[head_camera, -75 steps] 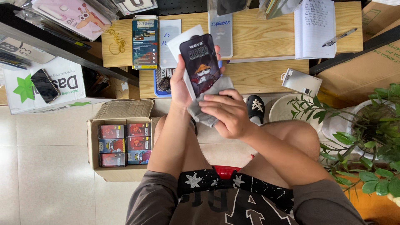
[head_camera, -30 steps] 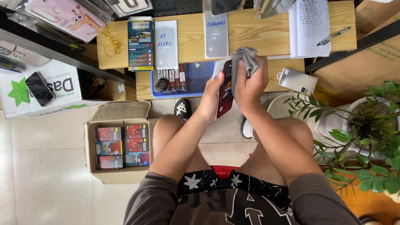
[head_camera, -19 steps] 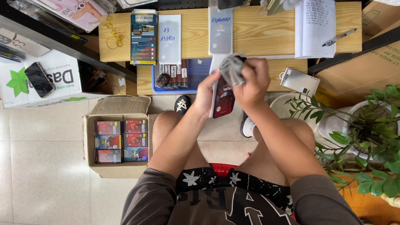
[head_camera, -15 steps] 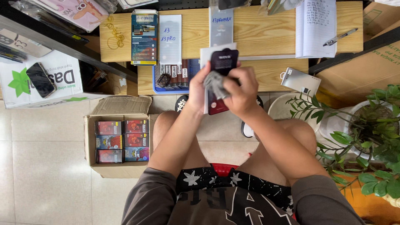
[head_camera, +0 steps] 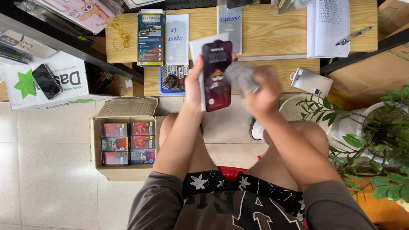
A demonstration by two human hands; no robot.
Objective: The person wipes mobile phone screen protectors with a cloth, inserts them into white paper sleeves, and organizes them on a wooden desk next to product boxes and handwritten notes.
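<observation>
Head view: wooden bench (head_camera: pixel 272 30) above tiled floor (head_camera: pixel 51 170).

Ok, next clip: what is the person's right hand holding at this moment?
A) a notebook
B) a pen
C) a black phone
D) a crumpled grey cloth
D: the right hand grips a crumpled grey cloth just beside the dark screen-protector card that the left hand holds upright; the pen and notebook lie on the wooden bench.
</observation>
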